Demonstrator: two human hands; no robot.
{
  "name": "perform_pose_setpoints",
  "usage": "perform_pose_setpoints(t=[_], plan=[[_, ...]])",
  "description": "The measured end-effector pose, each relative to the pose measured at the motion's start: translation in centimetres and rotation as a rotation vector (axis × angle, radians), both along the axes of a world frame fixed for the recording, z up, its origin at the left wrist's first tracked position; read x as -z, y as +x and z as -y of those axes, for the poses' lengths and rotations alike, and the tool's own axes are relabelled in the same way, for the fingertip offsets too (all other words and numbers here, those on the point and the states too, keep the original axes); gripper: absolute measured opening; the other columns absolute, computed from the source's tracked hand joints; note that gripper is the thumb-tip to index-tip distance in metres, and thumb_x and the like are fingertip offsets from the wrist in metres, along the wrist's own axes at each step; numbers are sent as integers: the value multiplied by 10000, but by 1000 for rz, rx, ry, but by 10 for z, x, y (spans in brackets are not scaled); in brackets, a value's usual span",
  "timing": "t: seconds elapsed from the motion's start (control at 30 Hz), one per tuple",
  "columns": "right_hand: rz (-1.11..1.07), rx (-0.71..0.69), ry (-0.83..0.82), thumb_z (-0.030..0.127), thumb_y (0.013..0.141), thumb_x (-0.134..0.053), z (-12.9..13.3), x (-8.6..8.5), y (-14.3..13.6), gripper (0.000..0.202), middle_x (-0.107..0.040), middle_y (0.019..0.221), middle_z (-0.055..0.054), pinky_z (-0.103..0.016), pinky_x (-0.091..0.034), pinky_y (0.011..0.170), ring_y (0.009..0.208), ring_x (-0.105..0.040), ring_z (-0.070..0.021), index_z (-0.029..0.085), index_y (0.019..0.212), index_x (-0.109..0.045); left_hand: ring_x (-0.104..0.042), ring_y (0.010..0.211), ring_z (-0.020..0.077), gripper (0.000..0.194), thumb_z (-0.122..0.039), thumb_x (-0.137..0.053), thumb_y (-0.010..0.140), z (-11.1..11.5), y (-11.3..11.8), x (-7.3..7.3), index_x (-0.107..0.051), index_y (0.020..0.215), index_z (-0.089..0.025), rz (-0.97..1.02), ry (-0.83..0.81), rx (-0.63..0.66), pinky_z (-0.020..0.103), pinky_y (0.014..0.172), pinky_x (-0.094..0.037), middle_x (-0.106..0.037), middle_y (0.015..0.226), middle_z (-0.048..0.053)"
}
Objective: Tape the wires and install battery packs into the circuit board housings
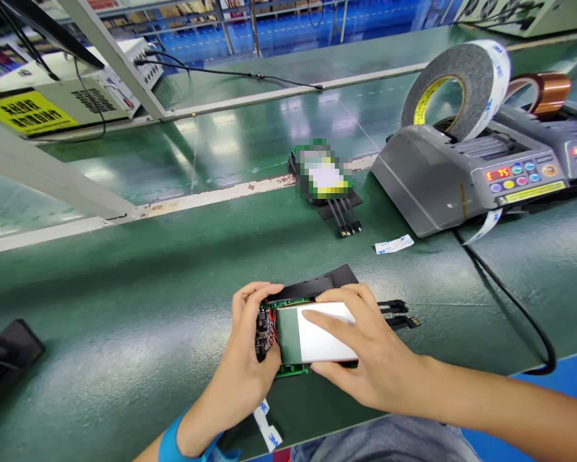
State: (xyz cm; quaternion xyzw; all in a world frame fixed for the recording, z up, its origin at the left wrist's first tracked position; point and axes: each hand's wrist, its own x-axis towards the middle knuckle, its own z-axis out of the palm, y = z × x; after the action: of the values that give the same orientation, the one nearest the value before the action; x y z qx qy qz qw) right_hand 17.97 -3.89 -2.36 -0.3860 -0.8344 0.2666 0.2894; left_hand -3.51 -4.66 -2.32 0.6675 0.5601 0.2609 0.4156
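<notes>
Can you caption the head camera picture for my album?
Left hand and right hand hold a wired gadget at a green table, near a big tape roll.

This seems to be an electronics workshop in a factory. On the long green table point(124, 282) is an opened device point(288, 337) with circuit parts point(262, 327) and red wires point(274, 324); toward the far edge, at right, stand tape machines point(427, 176) with lit displays point(497, 174). Beyond this edge there are an instrument box point(110, 86) with a yellow sign point(31, 112), metal racks point(224, 25) and a blue floor point(283, 42).
</notes>
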Motion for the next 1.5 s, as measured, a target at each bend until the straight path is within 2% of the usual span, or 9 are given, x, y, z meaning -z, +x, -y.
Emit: perform_pose_setpoints(t=[0.27, 0.4, 0.53, 0.67, 0.87, 0.97, 1.03, 1.13, 1.5], plan=[[25, 21, 17, 254, 782, -662, 2, 1, -6, 476, -427, 1179, -143, -487, -357, 936, 1049, -369, -267, 129, 1226, -541, -272, 1299, 131, 731, -95, -396, 638, 4, 0, 8, -354, 1323, -349, 144, -20, -96, 298, 1123, -240, -315, 1330, -31], [46, 38, 11, 261, 779, -657, 3, 1, -8, 474, -439, 1183, -129, -489, -357, 960, 1052, -365, -264, 151, 1228, -554, -258, 1331, 184, 625, -183, -401, 778, 8, -2, 11, -301, 1378, -323, 231, -25, -122, 381, 1147, -199, -297, 1400, -6], [49, 31, 16, 269, 778, -659, 2, 1, -7, 465, -450, 1187, -125, -500, -295, 1054, 1175, -324, -290, 141, 1216, -566, -251, 1344, 208, 467, -397, -482, 896, 7, 0, 7, -351, 1339, -330, 42, 105, -40, 419, 1134, -240, -277, 1397, 31], [69, 16, 23, 288, 809, -617, 1, 1, -6, 448, -424, 1260, -137, -477, -286, 1074, 1237, -296, -291, 131, 1225, -561, -231, 1353, 272, 698, -574, -678, 743, 4, 2, 5, -399, 1346, -359, -211, 176, 64, 497, 1108, -288, -172, 1460, 38], [200, -108, -93, 415, 859, -570, -11, -10, 9, 668, -340, 1452, -74, -499, -48, 1165, 1345, -231, -255, 177, 1432, -322, -320, 1302, 288, 636, -538, -633, 804, 2, -2, 11, -377, 1367, -392, -373, 259, 137, 554, 1005, -409, -225, 1454, 55], [122, 9, -254, 389, 781, -665, -22, -13, 32, 838, -319, 1467, -53, -418, -172, 1159, 1348, -243, -203, 194, 1462, -218, -359, 1269, 283, 574, -486, -594, 833, 1, -2, 12, -380, 1356, -388, -414, 254, 124, 557, 957, -447, -257, 1434, 57], [82, 128, -368, 367, 778, -671, -28, -10, 46, 754, -391, 1417, -45, -383, -281, 1103, 1296, -316, -190, 205, 1421, -311, -358, 1270, 278, 551, -480, -575, 835, 1, -1, 12, -387, 1345, -388, -432, 232, 104, 557, 964, -439, -268, 1430, 48], [53, 128, -476, 412, 796, -675, -32, -2, 56, 555, -533, 1281, -27, -389, -326, 1050, 1198, -405, -198, 220, 1289, -508, -376, 1256, 286, 544, -468, -565, 827, -1, -1, 13, -397, 1334, -364, -457, 275, 116, 549, 946, -440, -306, 1401, 63], [10, 116, -467, 419, 798, -697, -32, 2, 53, 515, -564, 1190, -28, -383, -328, 994, 1071, -458, -188, 223, 1256, -565, -429, 1182, 312, 543, -469, -593, 798, -9, -1, 19, -453, 1284, -272, -445, 395, 158, 557, 934, -389, -409, 1340, 99]])
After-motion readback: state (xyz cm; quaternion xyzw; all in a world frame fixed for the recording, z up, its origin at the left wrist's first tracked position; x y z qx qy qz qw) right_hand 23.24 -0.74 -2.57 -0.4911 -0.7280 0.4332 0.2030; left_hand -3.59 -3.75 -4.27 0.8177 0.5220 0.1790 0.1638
